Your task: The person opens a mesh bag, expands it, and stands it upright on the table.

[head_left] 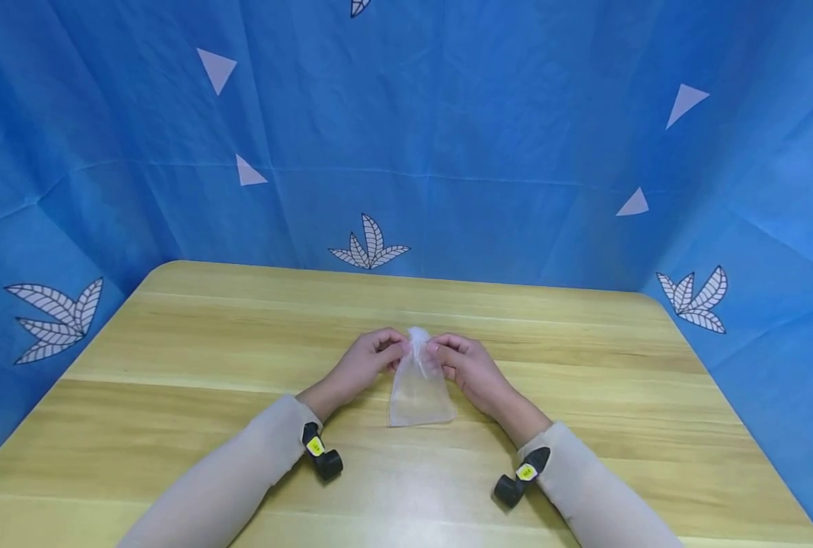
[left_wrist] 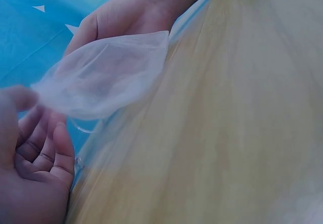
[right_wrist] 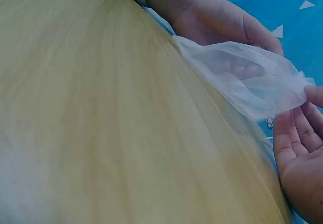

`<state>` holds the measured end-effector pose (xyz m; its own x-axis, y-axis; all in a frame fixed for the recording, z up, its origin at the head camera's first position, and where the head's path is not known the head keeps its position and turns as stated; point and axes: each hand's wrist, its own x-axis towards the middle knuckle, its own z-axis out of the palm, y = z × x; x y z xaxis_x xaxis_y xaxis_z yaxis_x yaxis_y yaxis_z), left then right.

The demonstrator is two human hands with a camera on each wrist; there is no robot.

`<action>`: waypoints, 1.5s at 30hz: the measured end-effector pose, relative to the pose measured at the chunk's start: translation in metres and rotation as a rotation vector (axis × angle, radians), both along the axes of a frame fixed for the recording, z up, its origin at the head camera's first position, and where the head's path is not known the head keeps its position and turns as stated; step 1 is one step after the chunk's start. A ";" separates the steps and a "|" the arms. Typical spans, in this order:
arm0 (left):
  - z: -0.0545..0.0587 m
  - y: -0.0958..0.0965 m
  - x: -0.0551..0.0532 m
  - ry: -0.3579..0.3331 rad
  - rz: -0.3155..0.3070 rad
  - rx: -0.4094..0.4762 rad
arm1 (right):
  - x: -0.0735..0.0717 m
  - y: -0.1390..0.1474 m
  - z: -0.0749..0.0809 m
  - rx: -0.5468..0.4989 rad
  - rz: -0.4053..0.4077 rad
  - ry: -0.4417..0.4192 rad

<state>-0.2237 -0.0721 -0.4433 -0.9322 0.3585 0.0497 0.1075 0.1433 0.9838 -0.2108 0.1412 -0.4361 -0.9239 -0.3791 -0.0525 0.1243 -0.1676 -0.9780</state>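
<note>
A small sheer white mesh pouch (head_left: 422,399) hangs between the two hands over the middle of the table, its gathered top uppermost and its wider bottom edge toward the person. My left hand (head_left: 368,358) pinches the gathered neck from the left, thumb against fingers. From the right, my right hand (head_left: 468,369) pinches the same neck. In the left wrist view the pouch (left_wrist: 111,75) is see-through, and a thin pale cord loops below it. The right wrist view shows the pouch (right_wrist: 237,72) puffed out slightly, with the fingers of both hands at its gathered end.
A wood-grain table (head_left: 208,342) with rounded far corners lies beneath the hands. Blue cloth (head_left: 406,114) printed with white leaves and triangles hangs behind and along both sides. Black wrist cameras are strapped over the pale sleeves (head_left: 242,464).
</note>
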 end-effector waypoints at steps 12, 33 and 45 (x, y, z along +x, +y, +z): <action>-0.004 -0.003 0.003 0.011 -0.049 -0.016 | 0.001 -0.002 -0.001 0.003 -0.005 -0.034; 0.001 -0.002 0.007 0.000 -0.022 -0.003 | 0.004 -0.003 -0.002 0.013 -0.004 0.013; -0.001 -0.002 0.005 0.004 -0.034 0.006 | 0.001 -0.003 -0.005 0.036 -0.035 0.042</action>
<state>-0.2188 -0.0737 -0.4446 -0.9194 0.3895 0.0555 0.1161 0.1340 0.9842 -0.2094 0.1384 -0.4407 -0.9383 -0.3449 -0.0259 0.0773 -0.1360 -0.9877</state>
